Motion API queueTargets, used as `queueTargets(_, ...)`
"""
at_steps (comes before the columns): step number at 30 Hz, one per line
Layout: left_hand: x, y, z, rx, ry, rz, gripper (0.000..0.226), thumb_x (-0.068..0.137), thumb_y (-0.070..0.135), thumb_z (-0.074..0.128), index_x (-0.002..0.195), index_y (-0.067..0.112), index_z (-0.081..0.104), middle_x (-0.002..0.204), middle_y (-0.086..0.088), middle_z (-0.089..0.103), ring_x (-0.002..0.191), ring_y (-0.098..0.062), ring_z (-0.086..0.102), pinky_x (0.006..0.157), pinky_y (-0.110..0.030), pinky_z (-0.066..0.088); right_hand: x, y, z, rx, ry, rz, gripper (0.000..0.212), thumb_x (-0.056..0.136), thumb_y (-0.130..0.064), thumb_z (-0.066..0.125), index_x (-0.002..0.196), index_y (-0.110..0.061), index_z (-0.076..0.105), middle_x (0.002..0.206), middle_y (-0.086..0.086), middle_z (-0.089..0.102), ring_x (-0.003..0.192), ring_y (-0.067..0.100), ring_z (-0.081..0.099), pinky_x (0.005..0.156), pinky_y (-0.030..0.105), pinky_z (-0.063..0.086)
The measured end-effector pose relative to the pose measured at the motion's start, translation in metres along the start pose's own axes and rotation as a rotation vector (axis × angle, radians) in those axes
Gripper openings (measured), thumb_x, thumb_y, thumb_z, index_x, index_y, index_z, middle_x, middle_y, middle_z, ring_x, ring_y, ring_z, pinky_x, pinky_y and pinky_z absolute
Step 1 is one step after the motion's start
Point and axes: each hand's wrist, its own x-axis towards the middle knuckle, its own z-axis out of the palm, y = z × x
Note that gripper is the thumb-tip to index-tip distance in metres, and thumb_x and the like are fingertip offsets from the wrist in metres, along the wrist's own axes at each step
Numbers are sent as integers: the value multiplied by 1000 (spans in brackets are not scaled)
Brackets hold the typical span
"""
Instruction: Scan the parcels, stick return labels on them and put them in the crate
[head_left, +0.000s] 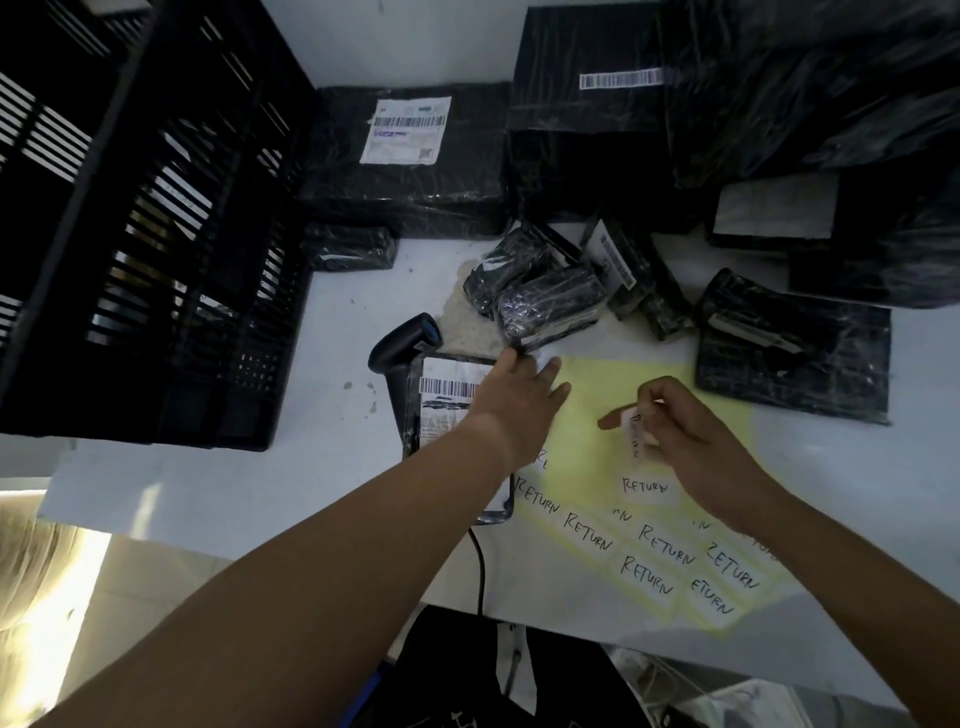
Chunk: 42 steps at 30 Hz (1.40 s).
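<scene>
Ctr frame: flat black parcel (447, 400) w/ white barcode sticker, beside scanner (400, 345). L hand (519, 397) flat on it, fingers straight. R hand (693, 441) pinches white handwritten label (635, 434) over yellow sheet (613, 371). Crate (156, 218) upper left.

The left forearm (311, 571) and right forearm (857, 566) are bare all the way to the frame's edge, and the left hand (519, 397) and right hand (696, 441) are ungloved. Low in the view is black clothing (457, 670) with a white strip (511, 660) hanging down it.
</scene>
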Motion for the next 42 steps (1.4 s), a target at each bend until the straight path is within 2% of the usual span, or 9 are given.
queueTargets(4, -2, 1, -6, 23, 14, 17, 61, 105, 32, 34, 161, 17, 14, 168, -13, 8, 150, -34, 21, 122, -51, 10, -12, -2, 8, -68, 113, -146, 12, 107, -16, 40, 98, -15, 49, 107, -8, 70, 105, 27, 61, 93, 58, 47)
queueTargets(7, -8, -3, -8, -190, 145, 4, 47, 102, 22, 42, 148, 17, 44, 164, -12, 28, 144, -29, 34, 119, -44, 15, -16, 0, 10, -32, 185, -108, 12, 105, -17, 45, 98, -20, 53, 101, -7, 66, 101, 28, 61, 94, 57, 49)
queueTargets(12, -48, -3, -20, -1204, 491, -202, 26, 96, 39, 56, 115, 26, 66, 124, 7, 67, 112, -14, 62, 98, -31, 42, -27, -16, 19, 24, 213, -103, 11, 103, -15, 51, 96, -21, 57, 92, -3, 64, 97, 28, 62, 89, 51, 53)
queueTargets(15, -89, 7, -32, -1595, 362, -226, 23, 93, 48, 66, 104, 28, 64, 101, 16, 66, 92, 1, 63, 72, -15, 46, -32, -31, 28, -18, 167, -132, 6, 100, -16, 57, 96, -20, 59, 89, -7, 65, 88, 17, 63, 73, 36, 54)
queueTargets(18, -116, 14, -22, -1683, 356, -263, 14, 90, 35, 74, 97, 26, 65, 88, 13, 67, 76, 0, 63, 63, -18, 51, -34, -50, 42, -149, 119, -180, 9, 95, -11, 66, 91, -18, 61, 81, -11, 65, 72, 2, 61, 61, 12, 44)
queueTargets(21, -135, 13, -9, -1711, 410, -311, 6, 94, 23, 70, 90, 23, 66, 83, 6, 67, 71, -3, 62, 68, -31, 60, -32, -65, 55, -276, 40, -214, 12, 94, -16, 68, 87, -25, 63, 83, -12, 68, 82, 6, 66, 72, 15, 50)
queueTargets(29, -148, -9, 10, -1716, 492, -345, 8, 96, 27, 67, 91, 20, 67, 85, 9, 70, 79, -5, 65, 67, -11, 45, -11, -91, 82, -496, -63, -285, 12, 96, -21, 64, 89, -30, 66, 84, -22, 68, 87, -2, 64, 76, 16, 45)
queueTargets(36, -144, -26, 28, -1844, 515, -455, 12, 98, 30, 64, 88, 23, 66, 83, 9, 72, 82, -9, 69, 73, -34, 58, -7, -87, 105, -209, 156, -120, 40, 90, -29, 73, 121, -37, 50, 100, -19, 71, 88, -2, 67, 72, 16, 53)
queueTargets(42, -137, -29, 41, -1841, 526, -560, 14, 97, 29, 65, 85, 22, 67, 79, 4, 72, 77, -11, 69, 72, -30, 54, -6, -53, 133, 17, 225, 26, 11, 88, -19, 75, 93, -18, 65, 79, 6, 72, 70, 21, 67, 63, 32, 49)
